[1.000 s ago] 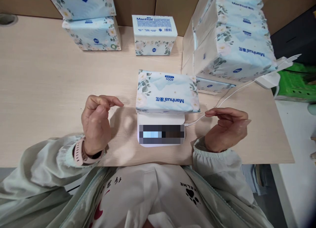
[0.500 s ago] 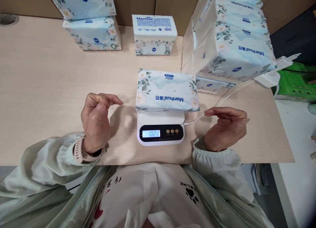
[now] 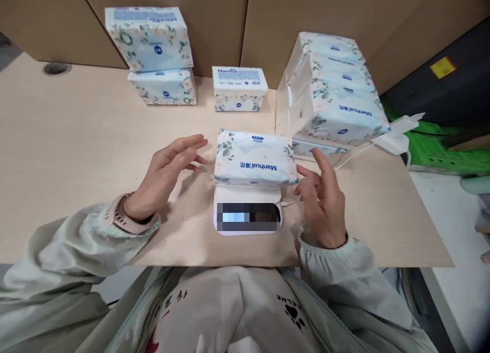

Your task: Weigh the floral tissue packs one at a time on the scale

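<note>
A light-blue floral tissue pack (image 3: 255,156) lies flat on a small white digital scale (image 3: 248,195), overhanging its platform. My left hand (image 3: 166,174) hovers left of the pack with fingers spread, a gap between them and the wrapper. To the right, my right hand (image 3: 321,200) has its fingers apart, the tips close by the pack's right end; whether one touches it I cannot tell. The scale's display is blurred out. A white cable (image 3: 290,202) runs from the scale's right side, passing behind my right hand.
Two tissue packs (image 3: 163,87) are stacked at the back left, and a single pack (image 3: 240,90) stands at the back middle. A larger stack of packs (image 3: 333,93) rises at the right, beside a white power strip (image 3: 396,136). Cardboard (image 3: 214,26) walls the table's back.
Both hands have come in toward the pack on the scale and their fingers have spread. My view has tilted up, showing more of the back. The pack stays on the scale.
</note>
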`<state>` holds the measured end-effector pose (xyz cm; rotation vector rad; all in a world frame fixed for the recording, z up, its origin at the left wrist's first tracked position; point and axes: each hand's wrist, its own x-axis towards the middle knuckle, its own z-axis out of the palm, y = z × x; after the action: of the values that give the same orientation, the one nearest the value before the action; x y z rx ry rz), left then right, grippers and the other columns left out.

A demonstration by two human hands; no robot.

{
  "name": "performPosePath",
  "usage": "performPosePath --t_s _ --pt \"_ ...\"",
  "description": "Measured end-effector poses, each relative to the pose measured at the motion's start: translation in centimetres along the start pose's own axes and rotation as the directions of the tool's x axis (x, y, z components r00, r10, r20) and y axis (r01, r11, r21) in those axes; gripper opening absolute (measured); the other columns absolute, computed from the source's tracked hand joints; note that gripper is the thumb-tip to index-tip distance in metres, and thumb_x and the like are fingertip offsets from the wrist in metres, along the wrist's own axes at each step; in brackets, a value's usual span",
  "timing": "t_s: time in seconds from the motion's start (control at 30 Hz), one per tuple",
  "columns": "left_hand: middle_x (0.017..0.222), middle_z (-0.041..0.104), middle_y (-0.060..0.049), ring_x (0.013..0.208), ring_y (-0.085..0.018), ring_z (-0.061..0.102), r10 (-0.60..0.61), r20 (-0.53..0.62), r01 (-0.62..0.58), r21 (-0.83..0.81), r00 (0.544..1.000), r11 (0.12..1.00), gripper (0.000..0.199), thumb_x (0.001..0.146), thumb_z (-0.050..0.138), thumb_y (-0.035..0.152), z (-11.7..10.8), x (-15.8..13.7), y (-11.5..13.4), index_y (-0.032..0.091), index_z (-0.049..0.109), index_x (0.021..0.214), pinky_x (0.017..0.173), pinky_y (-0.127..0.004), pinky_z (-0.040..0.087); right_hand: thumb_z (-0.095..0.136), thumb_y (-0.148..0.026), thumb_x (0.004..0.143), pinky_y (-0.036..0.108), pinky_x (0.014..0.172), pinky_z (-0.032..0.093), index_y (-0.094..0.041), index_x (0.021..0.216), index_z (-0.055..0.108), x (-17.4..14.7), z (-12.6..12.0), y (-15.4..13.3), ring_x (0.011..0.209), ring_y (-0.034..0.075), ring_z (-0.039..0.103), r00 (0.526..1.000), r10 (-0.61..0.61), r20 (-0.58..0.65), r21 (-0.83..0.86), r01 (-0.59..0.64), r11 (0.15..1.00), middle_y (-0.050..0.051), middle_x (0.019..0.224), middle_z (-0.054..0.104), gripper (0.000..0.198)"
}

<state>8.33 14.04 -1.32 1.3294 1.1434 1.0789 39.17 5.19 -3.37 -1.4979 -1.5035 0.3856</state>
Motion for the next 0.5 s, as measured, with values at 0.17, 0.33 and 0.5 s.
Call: performPosePath --t_s 0.17,0.33,0.5 --pt "0.147 0.076 -0.008 0.141 -0.037 0.068 0.058 0.168 -0.063 0.027 0.984 0.998 0.048 0.103 0.069 0.06 1.2 -0.1 1.4 0.028 0.081 0.136 0.116 -0.053 0.059 0.063 -0.04 0.104 0.032 0.065 0.065 -0.027 0.16 0.056 1.9 0.9 -2.8 0.067 0.017 0.072 0.981 -0.144 0.131 -0.165 0.165 0.972 0.009 0.122 0.086 0.058" --pt "0.135 0.079 -0.007 0.136 -0.035 0.068 0.224 0.122 -0.221 -0.041 0.967 0.975 0.039 0.098 0.076 0.052 0.8 4.6 1.4 0.023 0.082 0.123 0.121 -0.052 0.056 0.054 -0.044 0.107 0.04 0.087 0.068 -0.03 0.155 0.058 7.7 3.5 -3.5 0.084 0.02 0.076 0.955 -0.246 0.169 -0.216 0.279 0.936 0.008 0.15 0.074 0.05" --pt "0.115 0.081 -0.008 0.121 -0.032 0.071 0.16 -0.006 -0.16 -0.067 0.987 0.985 0.018 0.096 0.075 0.036 1.3 11.6 -0.9 0.022 0.08 0.106 0.108 -0.052 0.06 0.047 -0.042 0.11 0.055 0.112 0.059 -0.025 0.16 0.049 13.4 7.3 -2.5 0.122 0.032 0.076 0.937 -0.2 0.287 -0.269 0.279 0.922 0.013 0.142 0.075 0.053"
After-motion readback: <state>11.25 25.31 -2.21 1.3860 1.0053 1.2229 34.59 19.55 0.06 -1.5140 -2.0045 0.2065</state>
